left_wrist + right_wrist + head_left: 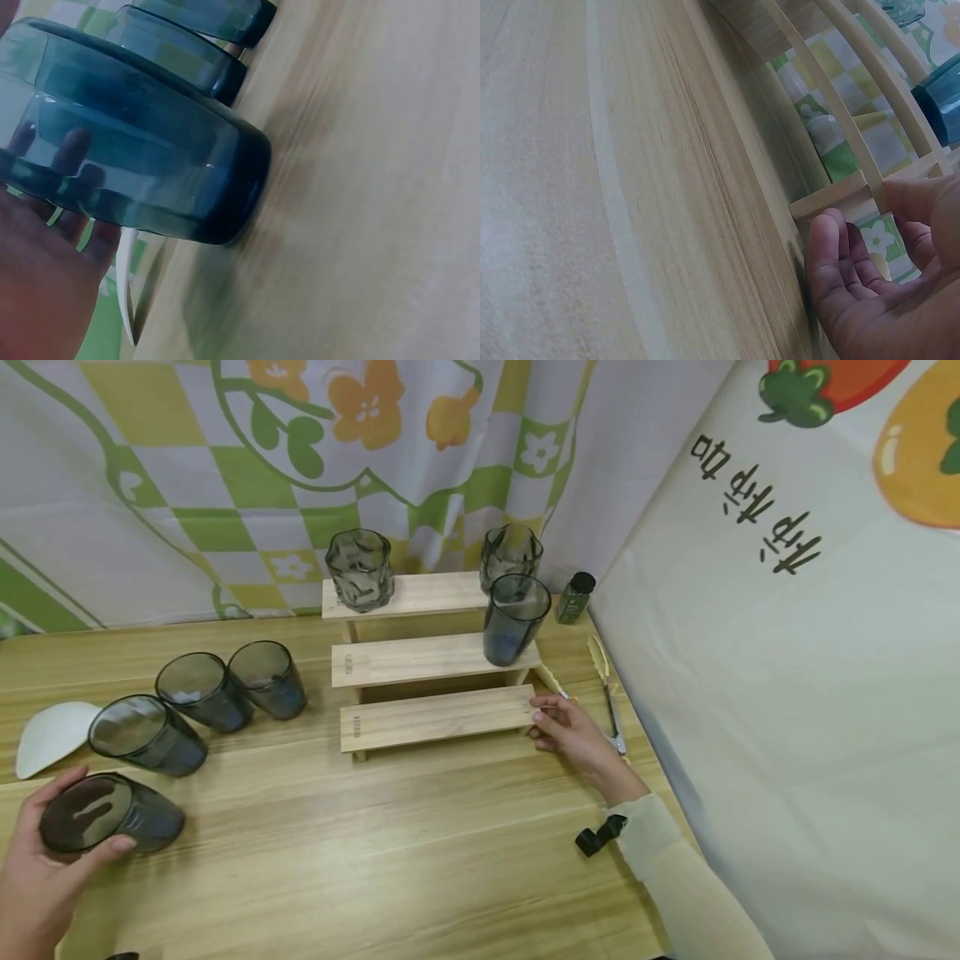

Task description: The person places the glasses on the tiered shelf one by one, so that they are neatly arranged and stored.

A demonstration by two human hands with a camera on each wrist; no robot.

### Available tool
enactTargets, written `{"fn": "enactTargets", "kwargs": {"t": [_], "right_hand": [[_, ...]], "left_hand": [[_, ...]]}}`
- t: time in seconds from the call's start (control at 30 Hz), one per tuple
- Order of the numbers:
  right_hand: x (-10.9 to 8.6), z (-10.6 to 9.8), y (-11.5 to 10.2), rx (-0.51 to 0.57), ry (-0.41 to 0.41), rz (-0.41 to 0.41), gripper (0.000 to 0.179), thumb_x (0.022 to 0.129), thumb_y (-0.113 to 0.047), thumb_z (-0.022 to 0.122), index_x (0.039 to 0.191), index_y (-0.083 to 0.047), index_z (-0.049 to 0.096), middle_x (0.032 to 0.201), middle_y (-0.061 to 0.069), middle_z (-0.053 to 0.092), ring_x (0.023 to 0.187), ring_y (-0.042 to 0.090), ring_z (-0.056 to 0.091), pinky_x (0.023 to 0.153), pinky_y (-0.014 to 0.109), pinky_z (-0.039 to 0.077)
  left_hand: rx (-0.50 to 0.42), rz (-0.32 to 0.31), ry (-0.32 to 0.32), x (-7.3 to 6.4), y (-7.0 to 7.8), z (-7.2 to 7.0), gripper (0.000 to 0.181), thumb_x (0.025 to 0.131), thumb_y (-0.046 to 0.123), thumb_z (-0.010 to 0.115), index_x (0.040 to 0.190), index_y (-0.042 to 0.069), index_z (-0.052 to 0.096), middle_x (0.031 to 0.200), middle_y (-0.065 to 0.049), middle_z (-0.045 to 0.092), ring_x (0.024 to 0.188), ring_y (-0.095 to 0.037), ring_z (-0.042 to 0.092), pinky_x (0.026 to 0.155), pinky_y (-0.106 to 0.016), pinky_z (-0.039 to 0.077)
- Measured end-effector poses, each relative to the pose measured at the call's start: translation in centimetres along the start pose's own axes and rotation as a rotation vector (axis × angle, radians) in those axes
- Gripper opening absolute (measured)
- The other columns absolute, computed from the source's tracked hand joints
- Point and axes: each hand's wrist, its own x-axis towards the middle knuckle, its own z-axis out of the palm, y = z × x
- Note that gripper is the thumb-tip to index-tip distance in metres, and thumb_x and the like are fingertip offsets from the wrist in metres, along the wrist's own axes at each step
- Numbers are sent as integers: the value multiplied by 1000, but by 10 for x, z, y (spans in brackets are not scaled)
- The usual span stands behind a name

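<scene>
My left hand (45, 881) grips a dark tinted glass tumbler (153, 820) at the left, thumb on the near side and fingers round the far side. It tilts in the left wrist view, its base close to the table. Three similar tumblers (176, 747) stand in a slanting row behind it. My right hand (577, 739) holds the right end of the lowest board of a three-tier wooden stand (435, 718), its lower fingers curled beside the support in the right wrist view. One dark tumbler (510, 631) stands at the right of the middle board.
Two wavy-sided glasses, one left (360, 572) and one right (510, 547), stand on the top board. A small dark-capped bottle (575, 600) and yellow-tipped tongs (609, 693) lie between stand and right wall. A white curved piece (56, 737) lies far left. A patterned curtain (247, 518) hangs behind.
</scene>
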Motion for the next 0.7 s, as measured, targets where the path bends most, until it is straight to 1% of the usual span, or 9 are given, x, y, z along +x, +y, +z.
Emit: {"fn": "enactTargets", "kwargs": {"t": [0.07,0.17,0.2,0.33,0.4,0.5,0.6,0.67,0.7], "right_hand": [[-1,0,0,1,-1,0,40,106,-17,57,142,-4,47,123,14,54,101,25,60,83,34,57],[-1,0,-1,3,-1,2,40,106,-18,57,142,-3,47,124,14,54,101,26,60,83,34,57],[-1,0,-1,4,-2,1,40,106,-18,57,142,-3,47,124,15,54,101,26,60,83,34,57],[-1,0,-1,10,1,3,40,106,-18,57,142,-3,47,123,15,54,102,28,60,83,33,57],[-1,1,-1,11,1,3,40,106,-17,57,142,-2,47,122,15,55,102,28,60,83,33,57],[-1,1,-1,10,-1,2,40,106,-16,57,142,-2,47,121,15,55,102,28,60,83,33,57],[-1,1,-1,9,-2,-1,40,106,-15,57,142,-1,47,121,15,55,101,27,60,82,33,57],[-1,2,-1,9,0,-2,40,106,-15,56,142,-1,47,121,15,55,100,27,60,82,32,57],[-1,2,-1,10,1,-4,40,106,-15,56,142,-1,47,121,15,55,100,26,60,82,32,57]], "left_hand": [[26,-24,8,-1,0,2,94,67,-45,60,150,-11,32,136,-16,56,123,-21,55,94,-20,49],[115,-73,66,-2,3,8,95,67,-45,60,151,-6,37,137,-16,56,124,-20,55,94,-20,49],[130,-85,83,-3,3,10,95,67,-45,60,150,-5,38,138,-16,56,124,-21,55,94,-20,48],[163,-118,159,-3,5,17,93,68,-43,62,149,-2,42,139,-17,55,125,-21,56,95,-19,47],[178,-122,173,-4,6,21,93,67,-42,64,148,-1,43,139,-18,55,125,-21,56,96,-19,47],[216,-117,164,-5,7,28,92,66,-41,67,146,-2,44,137,-17,57,123,-21,58,95,-19,47],[231,-102,113,-4,10,38,93,63,-41,69,146,-6,44,134,-16,60,121,-20,58,96,-19,47],[229,-95,79,-3,12,49,94,62,-41,71,145,-8,44,132,-15,62,120,-20,59,96,-19,46],[246,-96,57,-1,15,54,94,62,-40,72,145,-8,44,132,-14,62,120,-19,58,96,-18,46]]}}
